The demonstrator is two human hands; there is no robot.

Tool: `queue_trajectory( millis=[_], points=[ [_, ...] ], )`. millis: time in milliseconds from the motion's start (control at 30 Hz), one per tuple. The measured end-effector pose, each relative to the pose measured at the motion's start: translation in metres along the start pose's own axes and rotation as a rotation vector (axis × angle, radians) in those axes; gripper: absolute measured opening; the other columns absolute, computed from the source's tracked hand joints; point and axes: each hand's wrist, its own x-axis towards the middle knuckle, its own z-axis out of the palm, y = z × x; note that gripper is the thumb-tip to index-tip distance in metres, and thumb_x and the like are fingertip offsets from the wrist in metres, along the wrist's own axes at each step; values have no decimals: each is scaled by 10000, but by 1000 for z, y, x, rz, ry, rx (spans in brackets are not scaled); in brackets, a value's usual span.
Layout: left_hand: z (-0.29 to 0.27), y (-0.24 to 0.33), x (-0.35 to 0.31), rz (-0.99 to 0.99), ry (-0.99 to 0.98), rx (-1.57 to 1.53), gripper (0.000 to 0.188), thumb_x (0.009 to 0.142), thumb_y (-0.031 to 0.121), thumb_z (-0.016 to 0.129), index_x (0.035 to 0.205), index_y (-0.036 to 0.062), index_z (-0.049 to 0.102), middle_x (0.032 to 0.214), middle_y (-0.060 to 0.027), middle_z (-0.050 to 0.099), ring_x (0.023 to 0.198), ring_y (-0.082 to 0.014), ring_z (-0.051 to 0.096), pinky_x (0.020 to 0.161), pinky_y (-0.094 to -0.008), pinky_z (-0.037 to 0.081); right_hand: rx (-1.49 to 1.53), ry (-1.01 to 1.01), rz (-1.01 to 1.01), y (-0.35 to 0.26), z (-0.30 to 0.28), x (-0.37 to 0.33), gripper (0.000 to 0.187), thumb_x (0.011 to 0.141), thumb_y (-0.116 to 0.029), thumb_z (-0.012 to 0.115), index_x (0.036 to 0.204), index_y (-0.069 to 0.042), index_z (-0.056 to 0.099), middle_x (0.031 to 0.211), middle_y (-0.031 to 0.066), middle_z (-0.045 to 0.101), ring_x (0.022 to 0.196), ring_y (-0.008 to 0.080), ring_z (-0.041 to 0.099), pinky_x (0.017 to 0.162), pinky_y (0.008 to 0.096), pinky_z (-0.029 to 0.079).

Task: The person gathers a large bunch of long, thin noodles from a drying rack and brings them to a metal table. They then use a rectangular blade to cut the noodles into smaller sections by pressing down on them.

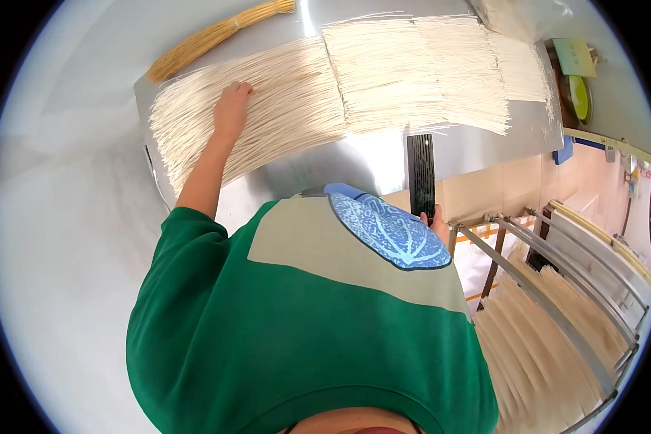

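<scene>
Long, thin, pale dried noodles [267,101] lie in a broad layer across a metal table [477,148], split into several sections by narrow gaps. Over the left section, my left hand [233,108] is closed with its fingers curled down at the strands; what they pinch, if anything, is hidden. My right hand [439,222], partly covered by my shirt, grips the near end of a long, flat black blade-like strip [421,173] with a streaked surface. Its far end reaches the noodles' near edge, right of the middle.
A yellow straw hand broom [217,40] lies along the table's far left edge. To my right, metal rails [550,300] form a rack with long noodles [535,347] hanging below. Beyond the table's right end are a green box [573,58] and a bright green round item [579,98].
</scene>
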Motion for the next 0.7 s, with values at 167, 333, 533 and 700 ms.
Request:
queue_trajectory(
  millis=[167, 333, 533, 700],
  points=[
    [10, 4, 4, 33, 28, -6, 61, 867, 132, 539, 926, 133, 554, 907, -62, 551, 889, -273, 561, 676, -399, 488, -31, -13, 19, -9, 0, -4, 149, 883, -96, 574, 980, -31, 481, 622, 200, 570, 564, 399, 578, 513, 427, 437],
    [14, 3, 4, 23, 0, 10, 54, 876, 143, 526, 923, 140, 552, 907, -61, 543, 891, -269, 562, 675, -398, 492, -7, -17, 27, -8, 2, -8, 141, 888, -96, 571, 973, -31, 479, 619, 199, 563, 562, 389, 579, 503, 415, 429],
    [17, 4, 5, 39, -26, -3, 102, 891, 161, 545, 977, 136, 594, 933, -60, 548, 889, -265, 568, 705, -394, 488, -1, -11, 12, -8, 0, -10, 146, 891, -98, 570, 981, -34, 475, 617, 191, 562, 556, 382, 575, 504, 416, 428],
    [17, 3, -14, 13, 152, -35, 116, 895, 142, 533, 975, 100, 605, 972, -66, 576, 927, -288, 574, 730, -402, 486, 11, -26, -9, -12, -2, -3, 142, 890, -98, 569, 976, -32, 478, 632, 200, 563, 577, 382, 581, 521, 413, 433]
  ],
)
